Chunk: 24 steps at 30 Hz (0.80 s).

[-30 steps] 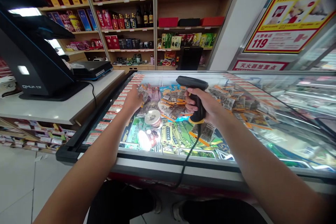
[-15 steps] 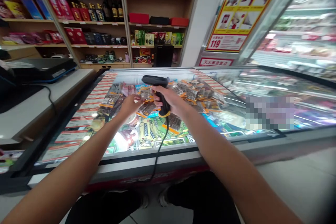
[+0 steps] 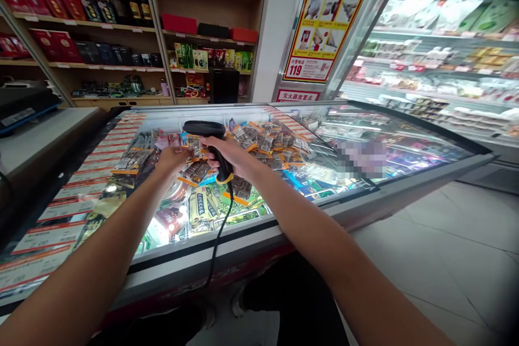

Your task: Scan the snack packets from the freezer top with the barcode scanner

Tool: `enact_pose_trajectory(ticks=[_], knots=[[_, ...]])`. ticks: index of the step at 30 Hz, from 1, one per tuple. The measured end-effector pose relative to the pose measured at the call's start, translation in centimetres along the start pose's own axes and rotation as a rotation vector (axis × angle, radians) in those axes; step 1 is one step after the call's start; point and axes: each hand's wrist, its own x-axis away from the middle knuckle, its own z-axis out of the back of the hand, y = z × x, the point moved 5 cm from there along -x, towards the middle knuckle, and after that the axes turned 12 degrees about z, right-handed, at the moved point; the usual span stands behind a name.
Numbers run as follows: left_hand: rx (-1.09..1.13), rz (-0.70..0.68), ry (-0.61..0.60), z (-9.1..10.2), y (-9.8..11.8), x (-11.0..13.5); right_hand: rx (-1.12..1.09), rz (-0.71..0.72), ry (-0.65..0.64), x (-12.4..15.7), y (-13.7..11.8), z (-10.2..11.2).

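My right hand point(image 3: 227, 154) is wrapped round the grip of a black barcode scanner point(image 3: 205, 131), its head level over the chest freezer point(image 3: 251, 238). The scanner's black cable point(image 3: 221, 221) hangs down over the freezer's front rim. My left hand point(image 3: 172, 158) reaches into the freezer right beside the scanner, fingers curled onto small snack packets point(image 3: 194, 170) with orange edges. Whether it grips one is hard to tell. Below both hands lie green packets point(image 3: 203, 205) and round tubs point(image 3: 166, 219).
A white counter point(image 3: 40, 132) with a black device stands at the left. Wooden shelves point(image 3: 133, 27) of boxes and bottles fill the back wall. A red poster point(image 3: 324, 16) and an open chiller point(image 3: 446, 54) stand at the right. Tiled floor point(image 3: 446, 248) lies right of the freezer.
My view has swung to the right, so the counter and its screen have slid out at the left. My left hand has moved from the left packets to right beside the scanner.
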Motion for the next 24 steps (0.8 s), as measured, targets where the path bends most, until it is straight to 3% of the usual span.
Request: enact_pose_trajectory(ticks=[3, 8, 16, 20, 24], knots=[[0.071, 0.052, -0.044, 0.5, 0.3, 0.7, 0.026, 0.001, 0.02, -0.2, 0.4, 0.3], [0.166, 0.073, 0.014, 1.9, 1.0, 1.1, 0.107, -0.033, 0.101, -0.2, 0.8, 0.9], [0.569, 0.166, 0.073, 5.0, 1.6, 0.8, 0.09, -0.066, 0.052, -0.3, 1.2, 1.4], [0.68, 0.142, 0.035, 4.8, 1.8, 0.8, 0.077, -0.039, 0.032, -0.5, 1.4, 1.4], [0.626, 0.075, -0.118, 3.6, 2.3, 1.2, 0.057, 0.027, -0.036, -0.2, 0.7, 0.4]])
